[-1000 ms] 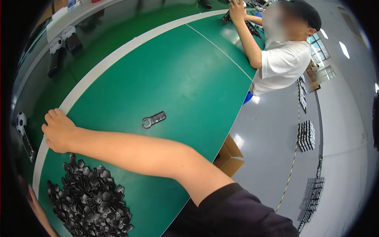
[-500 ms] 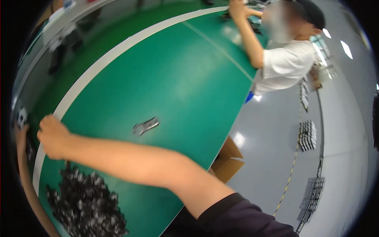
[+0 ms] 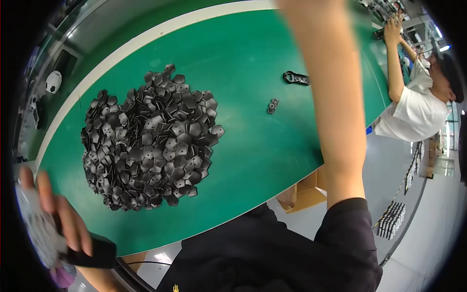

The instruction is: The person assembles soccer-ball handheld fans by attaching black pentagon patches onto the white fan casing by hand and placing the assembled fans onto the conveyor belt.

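My left hand point(image 3: 68, 221) is at the lower left, blurred, with its fingers bent over a black object point(image 3: 99, 252). Crumpled clear plastic point(image 3: 36, 226) shows beside those fingers; exactly what they grip is unclear. My right forearm point(image 3: 338, 107) reaches across the table to the top edge, where my blurred right hand point(image 3: 311, 6) is mostly cut off and its fingers are hidden. A large heap of dark five-sided plates point(image 3: 151, 141) with small holes lies on the green table point(image 3: 243, 160). Nearest my right forearm are a black part with round openings point(image 3: 295, 78) and a smaller grey piece point(image 3: 273, 106).
A co-worker in a white shirt point(image 3: 413, 112) works at the table's far right end. An open cardboard box point(image 3: 304, 197) stands below the front edge. Stacked parts point(image 3: 391, 220) sit on the floor at right. A white rim point(image 3: 146, 36) borders the table's far side.
The view has swung, bringing the whole heap into sight. My right arm has gone from the left side to the top right. My left hand now appears lower, at a black object.
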Demonstrator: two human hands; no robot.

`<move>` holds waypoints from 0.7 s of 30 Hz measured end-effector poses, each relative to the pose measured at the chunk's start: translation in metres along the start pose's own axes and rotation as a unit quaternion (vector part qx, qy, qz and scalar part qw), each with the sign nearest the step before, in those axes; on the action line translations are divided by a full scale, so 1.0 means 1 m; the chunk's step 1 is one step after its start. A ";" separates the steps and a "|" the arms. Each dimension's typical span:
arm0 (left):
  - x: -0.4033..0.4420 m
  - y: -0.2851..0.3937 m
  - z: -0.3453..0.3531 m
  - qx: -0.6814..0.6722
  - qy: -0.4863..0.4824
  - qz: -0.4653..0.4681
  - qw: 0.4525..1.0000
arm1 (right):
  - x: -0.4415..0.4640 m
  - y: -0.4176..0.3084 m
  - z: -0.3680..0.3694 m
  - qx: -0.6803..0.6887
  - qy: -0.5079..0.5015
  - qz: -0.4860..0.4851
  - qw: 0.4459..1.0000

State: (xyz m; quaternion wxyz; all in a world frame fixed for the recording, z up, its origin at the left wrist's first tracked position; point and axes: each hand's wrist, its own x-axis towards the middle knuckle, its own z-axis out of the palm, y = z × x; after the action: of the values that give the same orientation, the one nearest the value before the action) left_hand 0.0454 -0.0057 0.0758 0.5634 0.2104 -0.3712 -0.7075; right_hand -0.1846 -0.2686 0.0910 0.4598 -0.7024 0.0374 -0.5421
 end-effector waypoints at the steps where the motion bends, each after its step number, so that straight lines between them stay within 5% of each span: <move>1: -0.007 -0.019 0.015 -0.009 0.041 0.039 0.998 | -0.017 0.000 0.011 -0.026 -0.001 0.000 1.000; 4: -0.003 -0.057 0.018 0.030 0.001 0.070 0.997 | -0.097 0.047 0.027 -0.057 0.062 0.005 0.996; 6: -0.004 -0.079 0.001 -0.039 -0.051 0.061 0.996 | -0.127 0.068 0.023 -0.216 0.014 0.050 0.975; 10: 0.005 -0.113 -0.006 -0.132 0.028 0.060 0.989 | -0.102 0.104 -0.012 -0.367 -0.022 -0.047 0.929; 15: -0.003 -0.116 -0.011 -0.100 0.124 0.098 0.982 | -0.098 0.094 0.014 -0.245 0.041 0.091 0.964; 17: -0.006 -0.118 -0.011 -0.079 0.170 0.111 0.976 | -0.101 0.072 0.034 -0.331 -0.203 0.192 0.901; 21: -0.005 -0.108 -0.014 0.006 0.246 0.133 0.960 | -0.100 0.043 0.030 -0.406 -0.319 0.114 0.849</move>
State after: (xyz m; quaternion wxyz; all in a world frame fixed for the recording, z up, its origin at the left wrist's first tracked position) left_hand -0.0127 0.0047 -0.0159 0.7252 0.3301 -0.2503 -0.5500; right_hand -0.1819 -0.2199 -0.0106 0.1786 -0.9515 0.1853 -0.1685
